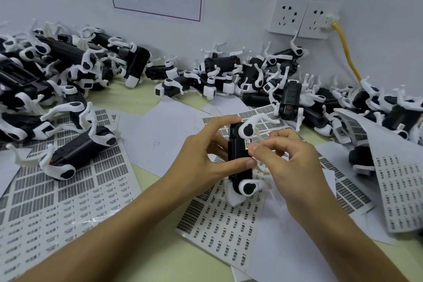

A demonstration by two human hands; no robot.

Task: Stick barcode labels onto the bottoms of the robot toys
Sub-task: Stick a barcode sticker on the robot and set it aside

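Gripping the robot toy (239, 158) across its black body, the left hand (201, 155) has its fingers curled over the top end and its thumb along the lower flank, holding the toy upright above the label sheet (219, 220) in the middle of the table (160, 256). That hold looks firm enough; it should stay square so the underside faces the other hand without rocking.

At the toy's right face, a small barcode label (248, 144) sits just under the upper white leg joint. The right hand (290, 162) pinches or presses it there with thumb and forefinger, the other fingers loosely curled.

To do this well, I would lay 1 edge down first, then smooth along the label so no corner lifts, keeping it clear of the white joint and straight with the body's edge. 2 piles of toys (286, 80) wait along the wall.
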